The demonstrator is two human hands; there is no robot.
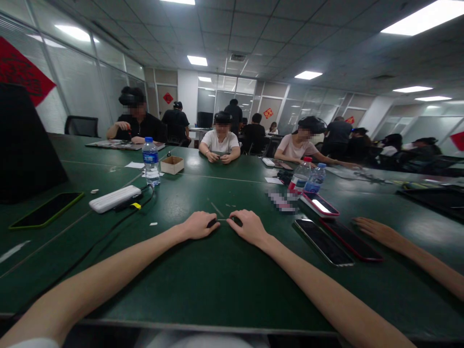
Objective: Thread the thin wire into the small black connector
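Note:
My left hand rests on the green table, its fingers curled and closed. A small dark thing shows between its thumb and forefinger. Just to the right, my right hand lies with thumb and fingers bent together in the same way, around a dark spot that may be an object or shadow. A thin pale line runs across the narrow gap between both hands; I cannot tell what it is. Small whitish scraps lie just beyond.
Left are a white power bank with a cable, a green-edged phone, a water bottle and a small box. Right are phones, bottles and another person's hand. People wearing headsets sit opposite.

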